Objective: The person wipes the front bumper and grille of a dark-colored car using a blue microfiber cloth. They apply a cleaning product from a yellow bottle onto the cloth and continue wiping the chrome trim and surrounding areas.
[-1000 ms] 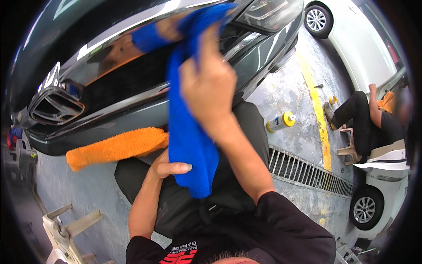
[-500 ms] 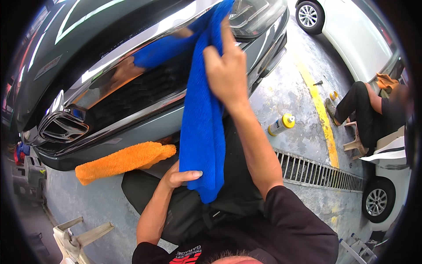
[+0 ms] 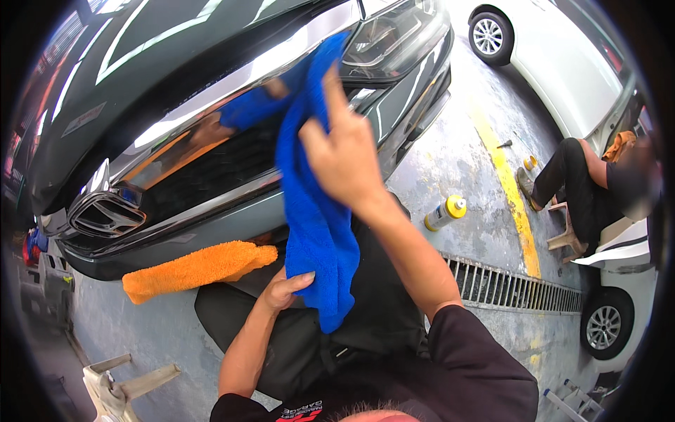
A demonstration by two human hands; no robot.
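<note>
My right hand [image 3: 344, 151] presses a blue microfibre cloth [image 3: 313, 204] against the chrome strip [image 3: 232, 91] above the dark grille of a black car. The cloth hangs down from the hand past my knee. My left hand [image 3: 281, 290] rests on my left knee, with its fingers touching the cloth's lower end. An orange cloth [image 3: 193, 269] lies draped below the bumper, just left of that hand.
A yellow-capped spray can [image 3: 445, 212] lies on the concrete beside a drain grate [image 3: 517, 285]. Another person sits on a low stool [image 3: 573, 235] at the right by a white car [image 3: 562, 63]. A small folding stool [image 3: 119, 383] stands lower left.
My right hand has slid the blue cloth along the chrome strip, and the view has shifted so the car's front sits closer. The left hand stays on my knee.
</note>
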